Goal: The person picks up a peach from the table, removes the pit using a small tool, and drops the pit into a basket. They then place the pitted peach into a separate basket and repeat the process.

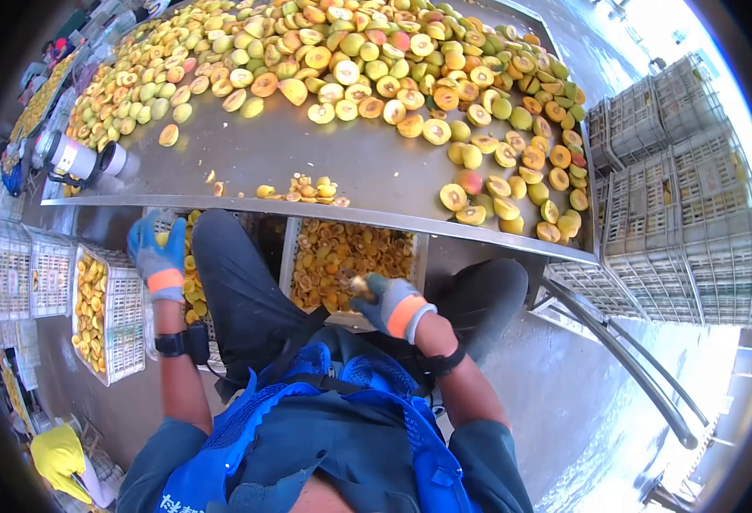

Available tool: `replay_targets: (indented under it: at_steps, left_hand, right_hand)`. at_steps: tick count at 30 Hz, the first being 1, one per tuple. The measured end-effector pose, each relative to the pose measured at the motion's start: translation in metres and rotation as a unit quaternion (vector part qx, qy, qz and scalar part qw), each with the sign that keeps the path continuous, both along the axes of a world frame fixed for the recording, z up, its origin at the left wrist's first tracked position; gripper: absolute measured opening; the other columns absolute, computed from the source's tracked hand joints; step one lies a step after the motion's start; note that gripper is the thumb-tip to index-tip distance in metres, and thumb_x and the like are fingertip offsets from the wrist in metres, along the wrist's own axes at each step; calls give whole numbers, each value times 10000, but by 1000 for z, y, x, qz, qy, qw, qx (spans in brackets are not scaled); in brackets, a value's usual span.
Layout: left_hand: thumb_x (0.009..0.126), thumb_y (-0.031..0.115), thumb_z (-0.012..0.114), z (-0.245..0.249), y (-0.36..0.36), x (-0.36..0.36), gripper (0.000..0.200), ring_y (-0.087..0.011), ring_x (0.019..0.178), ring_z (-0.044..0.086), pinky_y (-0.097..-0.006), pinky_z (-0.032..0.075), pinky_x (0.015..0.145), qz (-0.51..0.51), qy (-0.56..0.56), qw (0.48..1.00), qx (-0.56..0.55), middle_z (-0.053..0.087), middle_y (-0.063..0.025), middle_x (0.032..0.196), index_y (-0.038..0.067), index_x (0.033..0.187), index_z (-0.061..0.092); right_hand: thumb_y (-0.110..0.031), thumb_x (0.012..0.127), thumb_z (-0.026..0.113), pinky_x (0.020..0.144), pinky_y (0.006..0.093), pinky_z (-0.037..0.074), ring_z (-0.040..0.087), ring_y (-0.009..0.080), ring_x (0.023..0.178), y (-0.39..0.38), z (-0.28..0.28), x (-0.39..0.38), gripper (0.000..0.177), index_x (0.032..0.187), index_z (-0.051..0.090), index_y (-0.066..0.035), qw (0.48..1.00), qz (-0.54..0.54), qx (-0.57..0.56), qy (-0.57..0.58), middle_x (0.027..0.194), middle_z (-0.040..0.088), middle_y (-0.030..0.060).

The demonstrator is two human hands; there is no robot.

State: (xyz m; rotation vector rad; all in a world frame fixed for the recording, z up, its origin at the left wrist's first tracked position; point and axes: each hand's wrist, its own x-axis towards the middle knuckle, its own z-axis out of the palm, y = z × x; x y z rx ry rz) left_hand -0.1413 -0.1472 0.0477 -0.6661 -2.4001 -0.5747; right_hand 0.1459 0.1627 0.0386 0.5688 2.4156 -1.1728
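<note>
My left hand (159, 252), in a blue and grey glove with an orange cuff, is closed around a yellow fruit half (163, 238). It is above a crate of fruit halves (192, 282) beside my left knee. My right hand (384, 301), gloved the same way, grips a small pale brownish thing (359, 286) that I cannot make out. Under it, between my knees, stands a crate of brownish fruit pieces (324, 261). Many halved fruits (350, 73) are spread over the metal table (299, 154) in front of me.
Small fruit scraps (312, 190) sit at the table's near edge, with a white cylindrical container (72, 158) at its left end. A crate of fruit (123, 316) is on the left. Stacked crates (675, 205) and a curved metal bar (624, 359) are on the right. Another person (64, 462) is lower left.
</note>
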Motion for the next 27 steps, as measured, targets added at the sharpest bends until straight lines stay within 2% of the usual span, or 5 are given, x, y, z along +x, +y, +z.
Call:
replay_targets:
  at_steps: [10,14,17,21,27]
  left_hand:
    - [907,224,727,-14,261,39,294,-309,1027,666,-406,552,853,-396,-285,873,30,661,-180,1144,65,1150,679]
    - [885,330,719,-53,379,104,398,-377,1111,625,-454,516,951,-415,-282,865,-2,625,-190,1235,77,1183,649]
    - [862,340,709,-57,410,124,411,-406,1145,596,-470,491,982,-416,-367,805,-211,598,-201,1284,83,1173,631]
    - [844,278,714,-86,410,120,404,-437,969,637,-467,532,886,-427,-353,829,-77,640,-190,1119,102,1184,584]
    - [977,278,592,-46,323,102,355,-155,742,653,-306,535,603,-345,-722,500,332,688,-81,967,85,1274,574]
  right_hand:
    - [-266,910,698,647,407,546,683,392,724,149,-12,22,290,1095,626,-54,921,-242,239,189,840,710,203]
    - [-184,937,713,502,220,431,540,45,588,135,1,25,190,1053,626,-60,829,-484,-144,242,720,598,-21]
    - [-126,937,703,452,219,410,509,56,509,110,-8,36,139,1044,626,-80,794,-523,-193,243,710,603,-22]
    - [-129,958,675,456,221,416,511,55,518,92,-5,41,154,1082,616,-58,791,-511,-248,225,709,588,-27]
    - [-208,1048,548,556,218,460,536,41,645,75,8,12,193,1111,610,-37,836,-404,-281,242,786,599,11]
